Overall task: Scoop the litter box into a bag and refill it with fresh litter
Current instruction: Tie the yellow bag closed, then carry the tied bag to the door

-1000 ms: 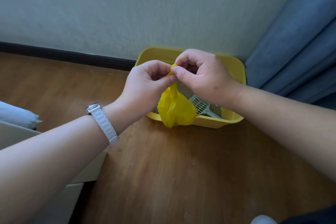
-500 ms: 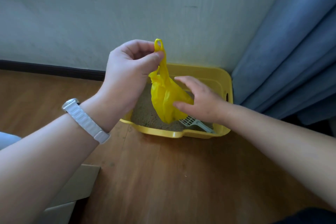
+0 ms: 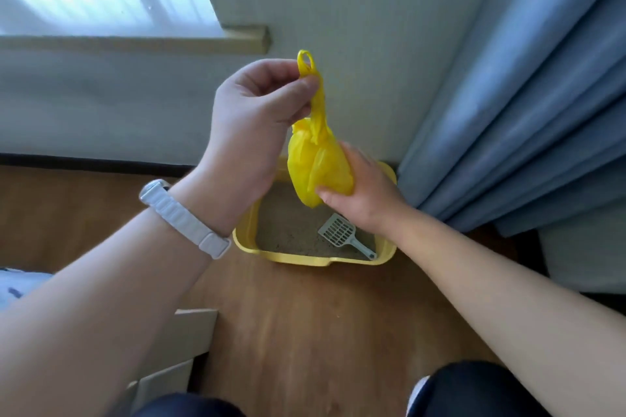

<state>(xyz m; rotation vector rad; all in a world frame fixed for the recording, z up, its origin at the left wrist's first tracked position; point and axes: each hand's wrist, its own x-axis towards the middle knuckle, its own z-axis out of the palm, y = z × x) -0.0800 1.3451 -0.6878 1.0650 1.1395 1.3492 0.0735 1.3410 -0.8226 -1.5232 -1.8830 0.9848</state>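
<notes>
Over litter box (image 3: 298, 259), left hand (image 3: 257, 122) pinches bag (image 3: 315, 166), right hand (image 3: 366, 193) cups it, half hidden

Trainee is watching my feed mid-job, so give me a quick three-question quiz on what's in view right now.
1. True or false: the grey scoop lies inside the litter box.
2. Which hand pinches the yellow bag by its tied top? A) left hand B) right hand C) neither
3. Fill in: the right hand cups the bag's ___ end.

Key: 1 true; 2 A; 3 lower.
</notes>
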